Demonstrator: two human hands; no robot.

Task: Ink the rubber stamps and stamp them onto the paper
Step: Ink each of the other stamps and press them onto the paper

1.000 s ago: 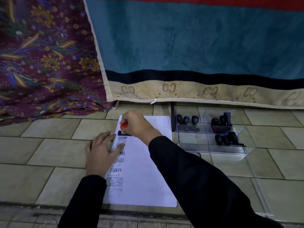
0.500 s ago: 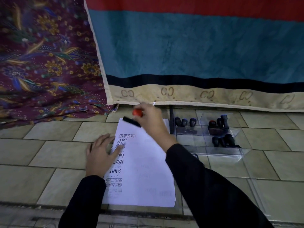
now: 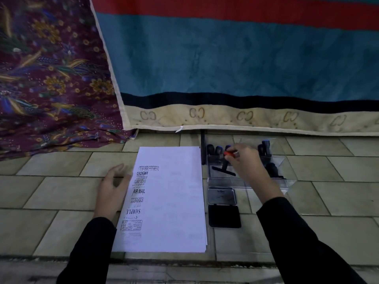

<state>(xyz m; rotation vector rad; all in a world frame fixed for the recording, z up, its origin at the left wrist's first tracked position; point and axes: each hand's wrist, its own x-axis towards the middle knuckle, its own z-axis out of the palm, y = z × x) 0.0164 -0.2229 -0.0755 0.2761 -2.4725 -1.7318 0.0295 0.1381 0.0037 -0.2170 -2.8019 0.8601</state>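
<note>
A white paper stack [image 3: 174,201] lies on the tiled floor, with a column of black stamp prints along its left side. My left hand [image 3: 111,187] rests at the paper's left edge, fingers spread, holding nothing. My right hand [image 3: 244,160] holds a rubber stamp [image 3: 224,168] with a red handle top and a black bar base, over the clear plastic stamp tray [image 3: 227,182] right of the paper. Several dark stamps [image 3: 215,149] stand in the tray's far compartments. An open ink pad [image 3: 224,216] with its lid up lies just in front of the tray.
A teal, red and beige blanket [image 3: 235,64] hangs behind the tray, a purple floral cloth [image 3: 47,78] to the left. More dark stamps [image 3: 266,147] stand at the tray's right side. A floor edge runs along the near side.
My right hand lifted the red-topped stamp off the paper's upper left and carried it right, over the tray. A new print shows at the top of the column. My left hand has stayed at the edge.
</note>
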